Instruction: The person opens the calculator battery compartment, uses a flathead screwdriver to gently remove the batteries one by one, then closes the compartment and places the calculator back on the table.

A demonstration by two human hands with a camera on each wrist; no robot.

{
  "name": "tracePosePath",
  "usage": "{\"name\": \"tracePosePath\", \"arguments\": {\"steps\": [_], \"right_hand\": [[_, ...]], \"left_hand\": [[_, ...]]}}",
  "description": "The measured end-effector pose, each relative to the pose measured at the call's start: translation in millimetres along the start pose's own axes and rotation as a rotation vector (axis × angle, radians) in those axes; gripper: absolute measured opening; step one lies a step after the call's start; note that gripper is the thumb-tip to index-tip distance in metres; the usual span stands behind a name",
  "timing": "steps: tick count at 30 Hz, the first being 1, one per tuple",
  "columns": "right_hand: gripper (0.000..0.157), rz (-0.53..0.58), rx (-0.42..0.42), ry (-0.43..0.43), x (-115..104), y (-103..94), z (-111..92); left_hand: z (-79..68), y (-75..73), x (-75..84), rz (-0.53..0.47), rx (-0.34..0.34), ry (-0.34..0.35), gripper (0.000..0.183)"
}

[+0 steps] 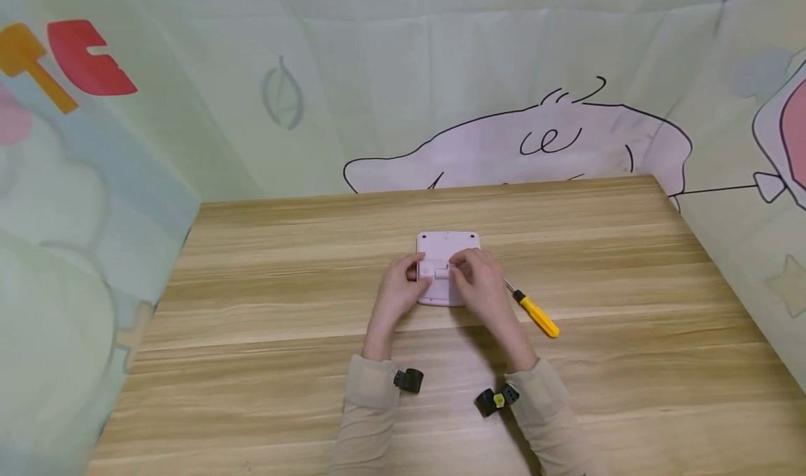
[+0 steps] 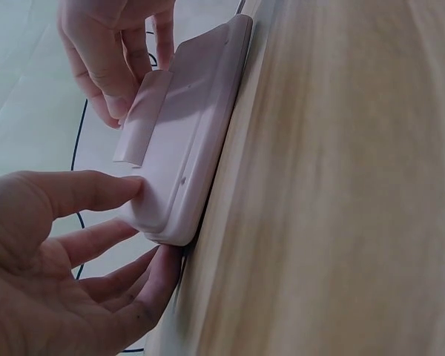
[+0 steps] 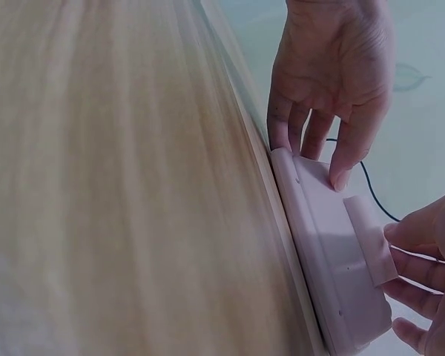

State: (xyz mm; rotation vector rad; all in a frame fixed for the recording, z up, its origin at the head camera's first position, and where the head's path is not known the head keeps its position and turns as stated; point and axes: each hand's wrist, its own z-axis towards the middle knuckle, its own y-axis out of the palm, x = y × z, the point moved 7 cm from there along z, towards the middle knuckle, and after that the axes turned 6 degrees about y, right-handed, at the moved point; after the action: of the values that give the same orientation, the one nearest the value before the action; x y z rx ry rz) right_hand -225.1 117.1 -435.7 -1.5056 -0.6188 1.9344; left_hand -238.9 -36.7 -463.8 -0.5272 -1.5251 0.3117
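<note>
A pale pink, flat device (image 1: 447,245), rounded and shaped like a calculator, lies back side up on the table, with dark spots at its far corners. At its left edge is my left hand (image 1: 400,283); the thumb (image 2: 122,191) presses on the back while the other fingers grip along the side. My right hand (image 1: 481,280) pinches a small pink battery cover (image 2: 143,119) between thumb and fingers. In both wrist views this cover (image 3: 369,241) stands tilted up over the device's back. The compartment beneath it is mostly hidden.
A screwdriver (image 1: 535,313) with a yellow handle and black collar lies right of the device, its tip near my right wrist. The wood-grain table (image 1: 271,308) meets a printed cloth backdrop (image 1: 390,77) at the back and sides.
</note>
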Motion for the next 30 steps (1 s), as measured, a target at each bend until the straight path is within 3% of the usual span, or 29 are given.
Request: {"name": "tracePosePath", "arguments": {"steps": [8, 24, 30], "right_hand": [[0.016, -0.011, 0.011, -0.004, -2.3, -1.1, 1.8], [0.008, 0.002, 0.040, -0.017, -7.6, -4.4, 7.7], [0.006, 0.018, 0.045, -0.045, -8.6, -0.6, 1.0]], "left_hand": [[2.5, -1.6, 1.7, 0.002, -0.005, 0.002, 0.051], [9.5, -5.6, 5.2, -0.003, 0.001, 0.012, 0.051], [2.3, -5.1, -0.4, -0.003, -0.011, -0.003, 0.050]]}}
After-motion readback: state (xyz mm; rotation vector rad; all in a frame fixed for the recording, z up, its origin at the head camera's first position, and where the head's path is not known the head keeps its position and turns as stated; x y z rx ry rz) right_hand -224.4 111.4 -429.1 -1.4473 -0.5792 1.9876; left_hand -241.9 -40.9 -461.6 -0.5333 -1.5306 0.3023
